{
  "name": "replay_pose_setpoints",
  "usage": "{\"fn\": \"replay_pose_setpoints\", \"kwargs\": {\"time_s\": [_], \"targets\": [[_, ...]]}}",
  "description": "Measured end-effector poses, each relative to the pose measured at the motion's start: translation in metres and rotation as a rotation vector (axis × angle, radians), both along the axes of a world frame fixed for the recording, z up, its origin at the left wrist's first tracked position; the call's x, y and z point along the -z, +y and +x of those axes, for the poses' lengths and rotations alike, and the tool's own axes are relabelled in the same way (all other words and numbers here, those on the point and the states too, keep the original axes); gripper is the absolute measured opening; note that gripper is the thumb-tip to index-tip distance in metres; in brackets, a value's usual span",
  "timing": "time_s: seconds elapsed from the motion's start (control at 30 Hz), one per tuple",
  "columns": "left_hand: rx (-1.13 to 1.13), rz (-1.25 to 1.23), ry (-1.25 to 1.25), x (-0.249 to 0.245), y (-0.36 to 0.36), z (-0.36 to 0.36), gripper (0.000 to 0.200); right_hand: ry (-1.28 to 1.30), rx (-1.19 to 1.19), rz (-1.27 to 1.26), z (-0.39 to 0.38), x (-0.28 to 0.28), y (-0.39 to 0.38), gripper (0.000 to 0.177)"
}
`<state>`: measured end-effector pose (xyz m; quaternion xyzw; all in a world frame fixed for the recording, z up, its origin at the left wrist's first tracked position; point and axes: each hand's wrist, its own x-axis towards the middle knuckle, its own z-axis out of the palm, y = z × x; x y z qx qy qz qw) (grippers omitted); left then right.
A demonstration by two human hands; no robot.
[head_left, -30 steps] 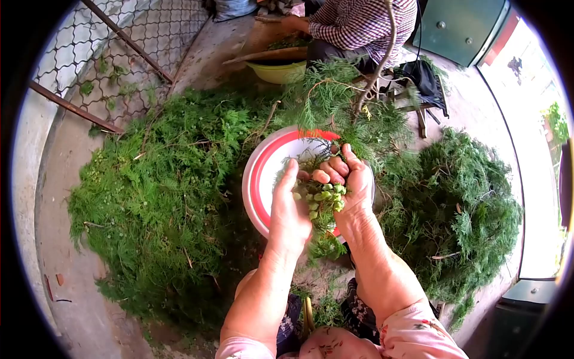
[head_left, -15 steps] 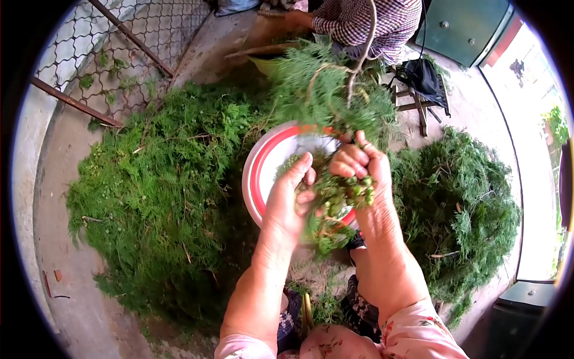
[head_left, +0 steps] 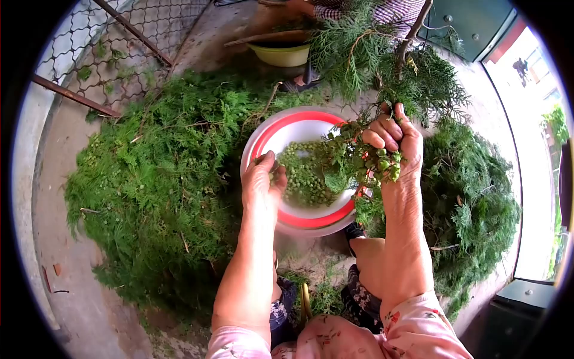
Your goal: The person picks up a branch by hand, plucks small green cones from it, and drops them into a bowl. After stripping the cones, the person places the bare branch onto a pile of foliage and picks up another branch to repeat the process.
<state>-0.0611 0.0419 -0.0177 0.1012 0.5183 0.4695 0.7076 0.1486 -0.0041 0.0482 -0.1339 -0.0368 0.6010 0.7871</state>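
Note:
My right hand [head_left: 394,143] grips a leafy green branch [head_left: 382,66] that carries small green cones [head_left: 382,164], held above the right rim of a white bowl with a red band [head_left: 269,128]. A heap of loose green cones [head_left: 302,173] lies inside the bowl. My left hand [head_left: 260,185] hovers over the bowl's left edge, fingers loosely curled toward the cones; whether it holds any is hidden.
Piles of cut green branches [head_left: 155,179] lie on the concrete floor to the left, and another pile [head_left: 472,203] to the right. A yellow-green basin [head_left: 281,54] and another person's checked sleeve [head_left: 394,9] are at the top. A wire fence [head_left: 107,42] stands at upper left.
My right hand lifted the branch up and to the right, off the bowl. My left hand parted from it and moved left and down over the bowl, where the heap of cones now shows.

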Motion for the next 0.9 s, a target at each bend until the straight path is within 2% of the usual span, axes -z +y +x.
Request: {"fn": "replay_pose_setpoints", "kwargs": {"time_s": [0.17, 0.2, 0.3, 0.4, 0.53, 0.63, 0.7, 0.77, 0.83, 0.9], "targets": [[0.119, -0.017, 0.048, 0.02, 0.002, -0.001, 0.02, 0.025, 0.038, -0.001, 0.004, -0.003, -0.004, 0.025], [0.109, -0.017, 0.09, 0.019, 0.001, 0.004, 0.03, 0.03, 0.038, 0.001, 0.004, -0.003, -0.004, 0.024], [0.143, -0.069, 0.177, 0.021, 0.002, 0.011, 0.04, 0.066, 0.031, 0.013, 0.007, 0.001, -0.005, 0.023], [0.207, -0.045, 0.168, 0.014, -0.002, 0.014, 0.042, 0.127, 0.05, -0.04, 0.002, -0.005, -0.006, 0.022], [0.268, 0.007, 0.249, 0.004, -0.007, 0.02, 0.035, 0.076, 0.068, -0.005, 0.004, 0.01, -0.001, 0.03], [0.168, 0.29, 0.352, -0.002, -0.013, 0.028, 0.028, 0.063, 0.086, -0.073, 0.002, 0.013, 0.001, 0.036], [0.11, 0.57, 0.212, -0.018, -0.018, 0.038, 0.017, 0.098, 0.096, -0.072, 0.0, 0.019, 0.002, 0.032], [0.229, 0.672, 0.191, -0.045, -0.035, 0.046, 0.021, 0.119, 0.096, -0.095, -0.006, 0.019, 0.002, 0.03], [0.364, 0.803, 0.295, -0.046, -0.043, 0.05, 0.032, 0.033, 0.122, -0.096, -0.015, 0.017, 0.001, 0.028], [0.413, 0.806, 0.187, -0.05, -0.051, 0.056, 0.043, -0.154, 0.132, -0.248, -0.024, 0.014, 0.001, 0.04]]}}
